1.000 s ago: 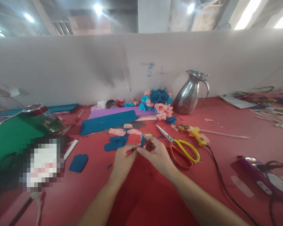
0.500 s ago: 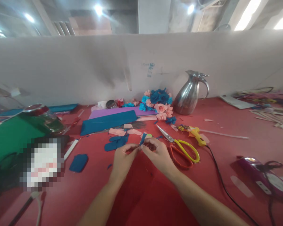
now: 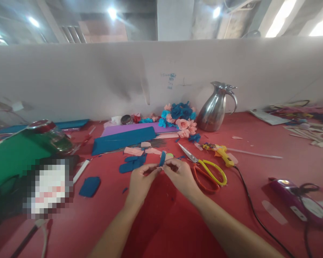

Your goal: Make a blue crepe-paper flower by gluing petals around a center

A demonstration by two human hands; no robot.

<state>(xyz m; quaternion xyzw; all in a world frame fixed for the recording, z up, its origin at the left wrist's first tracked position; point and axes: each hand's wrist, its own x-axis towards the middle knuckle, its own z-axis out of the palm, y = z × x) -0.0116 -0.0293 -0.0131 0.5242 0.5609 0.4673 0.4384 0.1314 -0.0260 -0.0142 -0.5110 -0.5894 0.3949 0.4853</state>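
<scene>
My left hand (image 3: 140,182) and my right hand (image 3: 179,175) meet fingertip to fingertip over the red table (image 3: 161,222). Together they pinch a small blue paper piece (image 3: 162,158) that sticks up between them. Both hands have their fingers closed on it. Loose blue paper petals (image 3: 132,163) lie just behind my left hand, and yellow-handled scissors (image 3: 206,168) lie to the right of my right hand.
A yellow glue gun (image 3: 220,152) with a black cord (image 3: 254,211) lies behind the scissors. A steel jug (image 3: 214,106) and a heap of paper flowers (image 3: 181,116) stand by the white wall. Blue and purple sheets (image 3: 123,138), a green sheet (image 3: 8,157), a purple device (image 3: 298,200) and pliers (image 3: 32,234) surround the hands.
My hands have shifted slightly and the blue paper piece now stands more upright between my fingertips. Everything else on the table is where it was.
</scene>
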